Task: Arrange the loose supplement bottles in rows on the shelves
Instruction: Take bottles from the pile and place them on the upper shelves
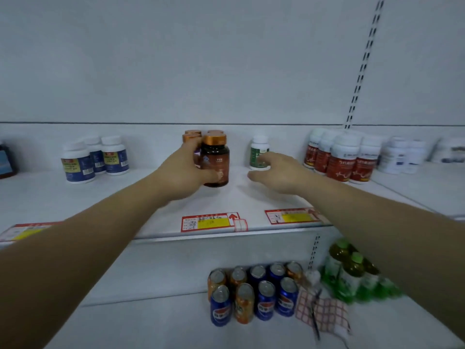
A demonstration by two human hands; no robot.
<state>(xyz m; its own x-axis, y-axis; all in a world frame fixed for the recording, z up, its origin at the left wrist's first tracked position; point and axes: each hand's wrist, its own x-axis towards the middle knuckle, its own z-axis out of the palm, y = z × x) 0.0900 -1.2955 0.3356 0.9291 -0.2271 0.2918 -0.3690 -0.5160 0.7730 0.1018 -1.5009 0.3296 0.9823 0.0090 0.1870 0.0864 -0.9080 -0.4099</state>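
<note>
A dark brown bottle with a copper cap [217, 161] stands on the white upper shelf [100, 197]; my left hand [185, 172] grips it from the left. Behind it stand more copper-capped bottles [192, 136]. My right hand [275, 171] hovers to the right with relaxed fingers, just in front of a white bottle with a green label [259, 152]; whether it touches that bottle is unclear. Three white bottles with blue labels [94, 158] stand at the left. Several red-labelled white bottles [343, 157] stand in a group at the right.
More white bottles [402, 154] sit at the far right, a dark item [6, 161] at the far left. Price tags [210, 222] line the shelf edge. The lower shelf holds soda cans [254, 290], green drink bottles [352, 273] and a checked cloth [322, 313].
</note>
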